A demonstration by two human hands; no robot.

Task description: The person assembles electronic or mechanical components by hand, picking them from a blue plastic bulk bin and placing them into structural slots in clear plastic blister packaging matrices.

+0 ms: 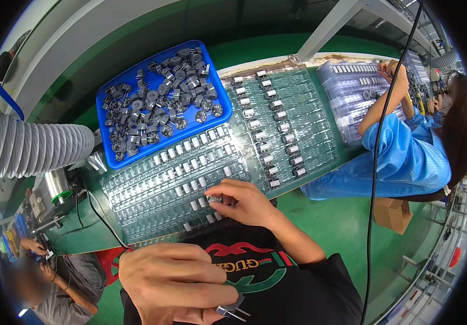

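Left hand (171,279), one: low in the foreground, before the black shirt (212,238), fingers bent and gripping a dark pinned part (232,307); we note two metal prongs pointing down and to the right. Right hand (244,203), one: over the near edge of the near clear tray (147,205), thumb and forefinger pinched on a small pale part (215,199); whether that part touches the tray, we cannot tell. Near clear tray, ribbed plastic: we record white cylindrical pieces (194,143) in slanting rows, the far row longest. Blue bin (102,122), one, just beyond the near clear tray: heaped with dark round components (152,96), many showing metal pins. Far clear tray (315,122), to the right: two columns of white-topped units. Further right, we list stacked clear trays (347,122) and a co-worker in a blue smock (407,157), hands raised above the stack. Left side: ribbed grey duct (33,141), wire spool (57,184) with green rim, and a seated person in grey (76,281). Black cable (377,162): hanging across the right. Cardboard box (391,215): on the green floor (331,233).
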